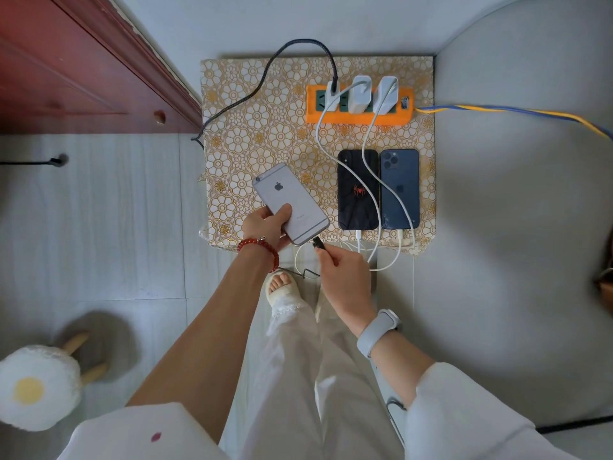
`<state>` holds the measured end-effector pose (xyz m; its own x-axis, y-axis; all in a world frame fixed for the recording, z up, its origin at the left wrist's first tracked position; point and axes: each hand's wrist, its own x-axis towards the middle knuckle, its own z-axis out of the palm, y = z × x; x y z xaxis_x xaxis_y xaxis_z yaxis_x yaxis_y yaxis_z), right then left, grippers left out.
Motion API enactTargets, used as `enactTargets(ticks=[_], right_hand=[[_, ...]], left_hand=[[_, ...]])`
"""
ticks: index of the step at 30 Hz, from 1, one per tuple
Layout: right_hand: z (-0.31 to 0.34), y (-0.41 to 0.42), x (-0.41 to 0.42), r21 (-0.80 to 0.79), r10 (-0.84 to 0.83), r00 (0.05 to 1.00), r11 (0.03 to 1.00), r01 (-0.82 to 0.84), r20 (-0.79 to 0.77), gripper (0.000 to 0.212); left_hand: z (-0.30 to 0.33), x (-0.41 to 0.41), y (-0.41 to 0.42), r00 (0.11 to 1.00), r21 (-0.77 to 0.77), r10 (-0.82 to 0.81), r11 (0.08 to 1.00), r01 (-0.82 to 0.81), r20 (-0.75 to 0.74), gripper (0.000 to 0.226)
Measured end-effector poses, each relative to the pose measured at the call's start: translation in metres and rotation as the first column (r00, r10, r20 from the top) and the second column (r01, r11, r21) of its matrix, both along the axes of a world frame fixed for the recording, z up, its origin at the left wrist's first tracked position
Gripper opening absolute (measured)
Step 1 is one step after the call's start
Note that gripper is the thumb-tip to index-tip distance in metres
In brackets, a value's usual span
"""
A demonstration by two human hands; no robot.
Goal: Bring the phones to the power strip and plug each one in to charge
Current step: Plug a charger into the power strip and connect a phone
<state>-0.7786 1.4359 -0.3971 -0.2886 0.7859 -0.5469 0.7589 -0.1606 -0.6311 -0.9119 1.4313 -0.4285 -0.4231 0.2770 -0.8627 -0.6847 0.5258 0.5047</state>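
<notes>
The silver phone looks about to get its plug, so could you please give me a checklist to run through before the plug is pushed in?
1. Silver phone held firmly: ok, the left hand grips its lower end.
2. Black plug pinched in the right hand: ok.
3. Plug lined up with the phone's port: cannot tell, the tip sits just beside the bottom edge and the port is not visible.
4. Black cable joined to a charger in the orange power strip: ok.
5. Black phone and blue phone already wired: ok, a white cable enters each.
6. Power strip switched on: cannot tell.
</notes>
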Motion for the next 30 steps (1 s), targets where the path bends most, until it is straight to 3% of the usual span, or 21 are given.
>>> enactTargets(ticks=[10, 15, 18, 21, 24, 30], right_hand=[[-0.012, -0.014, 0.004, -0.056, 0.031, 0.991, 0.998, -0.023, 0.133, 0.035], [-0.031, 0.001, 0.008, -0.197, 0.144, 0.977, 0.974, -0.113, 0.154, 0.027], [-0.037, 0.015, 0.014, -0.058, 0.219, 0.95, 0.976, -0.212, 0.223, 0.025], [-0.039, 0.031, 0.016, 0.107, 0.241, 0.934, 0.955, -0.276, 0.263, 0.036], [-0.044, 0.047, 0.017, 0.145, 0.332, 0.88, 0.906, -0.398, 0.339, 0.045], [-0.056, 0.057, 0.018, -0.012, 0.542, 0.717, 0.801, -0.599, 0.438, 0.058]], left_hand=[[-0.008, 0.006, 0.0, 0.978, -0.061, -0.206, 0.977, 0.203, -0.041, 0.025], [-0.024, 0.001, 0.01, 0.896, -0.123, -0.419, 0.907, 0.403, -0.15, 0.028], [-0.032, -0.001, 0.018, 0.796, -0.167, -0.549, 0.836, 0.523, -0.254, 0.029], [-0.037, -0.003, 0.028, 0.722, -0.197, -0.619, 0.785, 0.588, -0.31, 0.029], [-0.038, -0.001, 0.039, 0.653, -0.31, -0.656, 0.755, 0.578, -0.378, 0.032], [-0.031, 0.011, 0.048, 0.608, -0.397, -0.711, 0.702, 0.591, -0.352, 0.047]])
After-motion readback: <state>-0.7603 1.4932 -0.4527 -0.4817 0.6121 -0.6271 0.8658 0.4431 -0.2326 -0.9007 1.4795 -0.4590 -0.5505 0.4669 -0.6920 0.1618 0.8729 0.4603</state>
